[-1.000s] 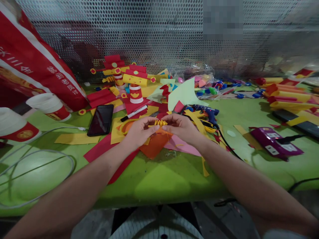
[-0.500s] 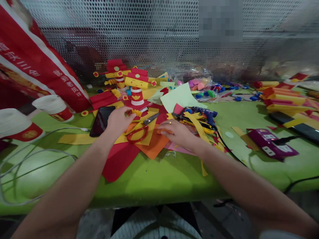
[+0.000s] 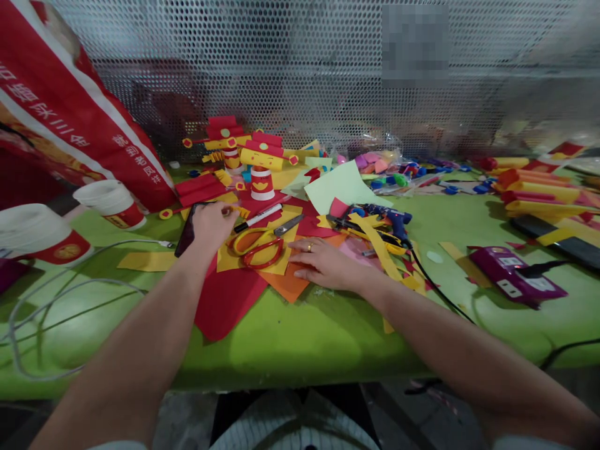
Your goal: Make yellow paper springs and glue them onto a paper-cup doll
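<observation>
My left hand (image 3: 213, 226) is above the edge of a dark phone (image 3: 186, 232), fingers pinched on a small yellow pleated paper piece (image 3: 242, 212), partly hidden by the fingers. My right hand (image 3: 325, 262) lies palm down with fingers stretched out on orange paper (image 3: 291, 286). Between the hands, scissors (image 3: 263, 250) with red and yellow handles lie on yellow paper (image 3: 280, 267). Behind them is a black-and-white marker (image 3: 259, 217). Red paper (image 3: 229, 300) spreads toward the table's front. A paper-cup figure (image 3: 262, 164) with a yellow face and red hat stands behind.
A blue glue gun (image 3: 398, 224) lies to the right, its cord trailing forward. Farther right are a purple power strip (image 3: 518, 275) and rolled coloured paper (image 3: 539, 187). White cups (image 3: 110, 203), a white cable (image 3: 94, 282) and a red bag (image 3: 100, 119) occupy the left.
My left hand has drawn back left over the phone with the yellow piece, uncovering the marker. My right hand's fingers have straightened out on the orange paper. The view has shifted slightly.
</observation>
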Available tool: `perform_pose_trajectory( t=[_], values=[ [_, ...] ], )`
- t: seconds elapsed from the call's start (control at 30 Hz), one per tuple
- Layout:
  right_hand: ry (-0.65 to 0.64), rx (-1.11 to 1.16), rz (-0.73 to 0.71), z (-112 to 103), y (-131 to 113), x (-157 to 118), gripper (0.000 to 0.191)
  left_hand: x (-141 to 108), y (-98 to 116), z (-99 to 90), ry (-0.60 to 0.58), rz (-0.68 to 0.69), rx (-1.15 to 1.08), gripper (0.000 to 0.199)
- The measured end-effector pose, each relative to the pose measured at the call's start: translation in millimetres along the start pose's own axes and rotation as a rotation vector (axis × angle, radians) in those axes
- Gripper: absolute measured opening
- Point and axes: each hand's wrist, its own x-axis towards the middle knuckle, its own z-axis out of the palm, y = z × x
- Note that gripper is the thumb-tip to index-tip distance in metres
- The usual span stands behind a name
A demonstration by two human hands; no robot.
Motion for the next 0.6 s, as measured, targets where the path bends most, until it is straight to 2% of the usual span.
perform_pose_trajectory(
  t=[0.17,0.23,0.3,0.4,0.5,0.53,0.6],
  values=[
    [0.018,0.059,-0.124,-6.7,-6.1,-1.6,0.018,5.6,-9.7,-6.1,0.090,-0.165,0.013,0.023],
    [0.064,0.027,-0.094,-11.2,-7.0,-1.6,0.019,6.7,-15.1,-12.1,0.136,-0.238,-0.017,0.021],
    [0.152,-0.059,0.063,-17.9,-4.8,-2.5,0.022,7.8,-21.9,-18.8,0.194,-0.264,-0.089,0.023],
    [0.296,-0.200,0.429,-31.8,6.7,-7.9,0.032,11.3,-31.5,-25.4,0.276,-0.263,-0.180,0.030],
    [0.337,-0.226,0.744,-44.8,24.1,-16.9,0.042,16.3,-32.6,-23.0,0.331,-0.261,-0.288,0.035],
    [0.376,-0.194,0.795,-47.2,29.4,-19.5,0.041,17.0,-29.6,-20.4,0.336,-0.245,-0.333,0.035],
    [0.514,-0.031,0.778,-47.4,36.6,-21.8,0.037,14.6,-17.5,-14.3,0.317,-0.192,-0.420,0.034]
  ],
)
